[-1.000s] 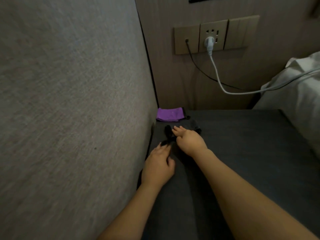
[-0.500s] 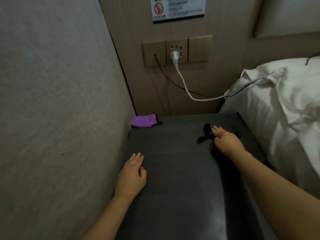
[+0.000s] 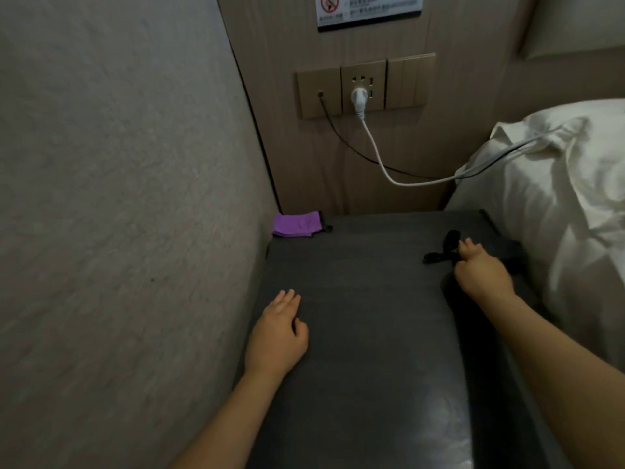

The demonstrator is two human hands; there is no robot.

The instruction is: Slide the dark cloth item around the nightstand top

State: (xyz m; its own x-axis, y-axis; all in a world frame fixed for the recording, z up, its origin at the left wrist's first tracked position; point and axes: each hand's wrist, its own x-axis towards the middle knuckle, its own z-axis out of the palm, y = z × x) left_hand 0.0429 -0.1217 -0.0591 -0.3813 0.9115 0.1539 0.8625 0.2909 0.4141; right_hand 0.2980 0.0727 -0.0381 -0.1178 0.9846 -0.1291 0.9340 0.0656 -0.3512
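You are pinching a black strap (image 3: 439, 253) in your right hand (image 3: 482, 274) beside the bedding (image 3: 558, 204), your left hand (image 3: 275, 336) lying flat and empty on the dark tabletop (image 3: 372, 333), the purple cloth (image 3: 297, 224) untouched.

two bare, sleeveless forearms

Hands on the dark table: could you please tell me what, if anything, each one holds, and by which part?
The right hand pinches a small black fabric item near its middle; the left hand rests flat, holding nothing.
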